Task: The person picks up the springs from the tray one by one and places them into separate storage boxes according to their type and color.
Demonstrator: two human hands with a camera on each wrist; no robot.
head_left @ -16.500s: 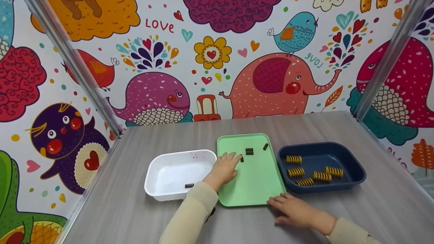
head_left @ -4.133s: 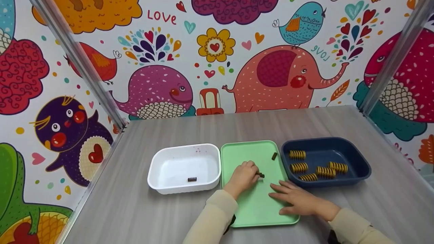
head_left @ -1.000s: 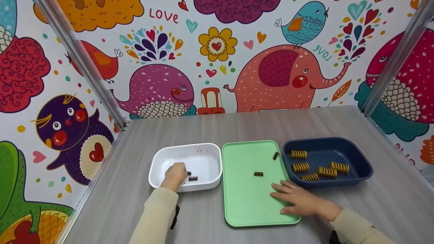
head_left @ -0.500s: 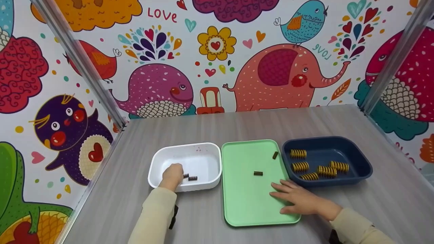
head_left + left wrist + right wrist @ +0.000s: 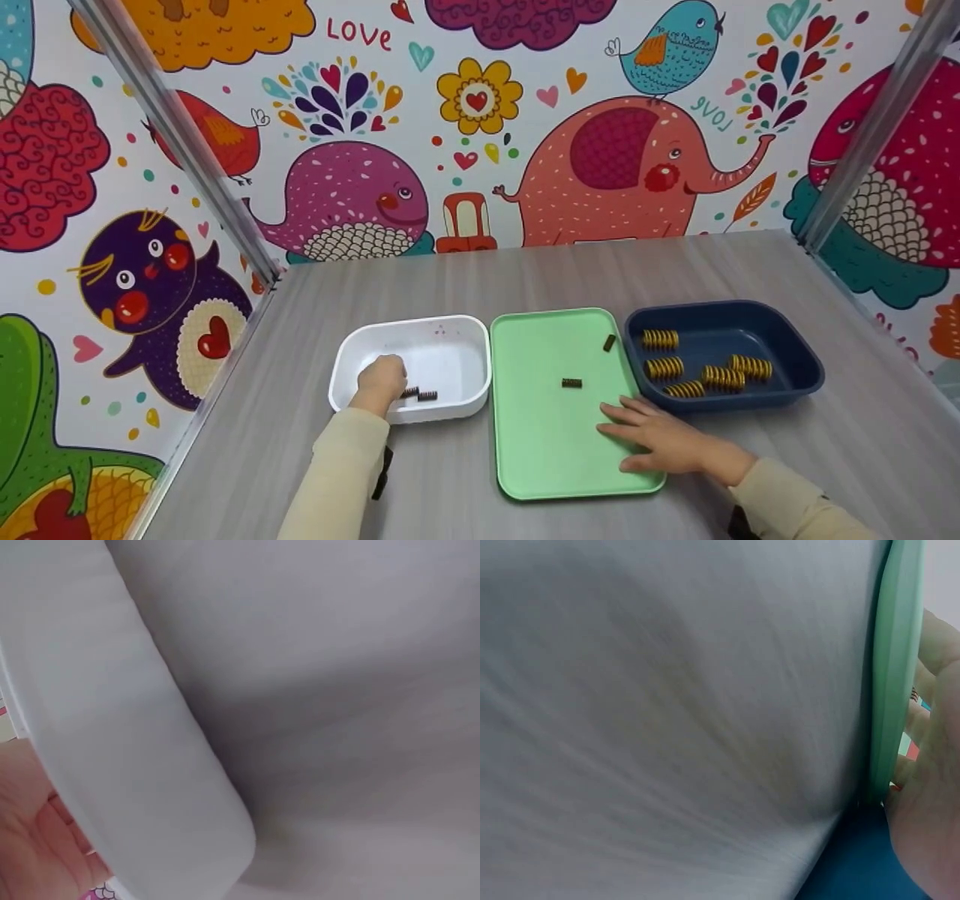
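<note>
My left hand [image 5: 382, 377] is low inside the white bin [image 5: 352, 411], its fingers curled and their tips hidden in the head view. A small dark coil spring [image 5: 410, 392] lies right at the hand's lower side, partly covered by it. Just right of that is another dark coil spring [image 5: 427, 396]. Whether the left fingers still hold a spring, I cannot tell. On the green tray [image 5: 540, 465] lie two more, one dark spring [image 5: 571, 383] mid-tray and one dark spring [image 5: 609, 343] by its right edge. My right hand [image 5: 664, 442] rests, fingers spread, over the tray's lower right edge.
The navy bin [image 5: 780, 337] to the right of the tray holds several larger yellow coil springs [image 5: 724, 378]. All three containers stand close together on the grey table [image 5: 255, 450]. Patterned walls [image 5: 465, 45] and metal posts [image 5: 172, 142] enclose it behind and at the sides.
Over the last seconds my left hand went from the green tray into the white bin with a dark spring, which now lies by the other. The right hand stayed put.
</note>
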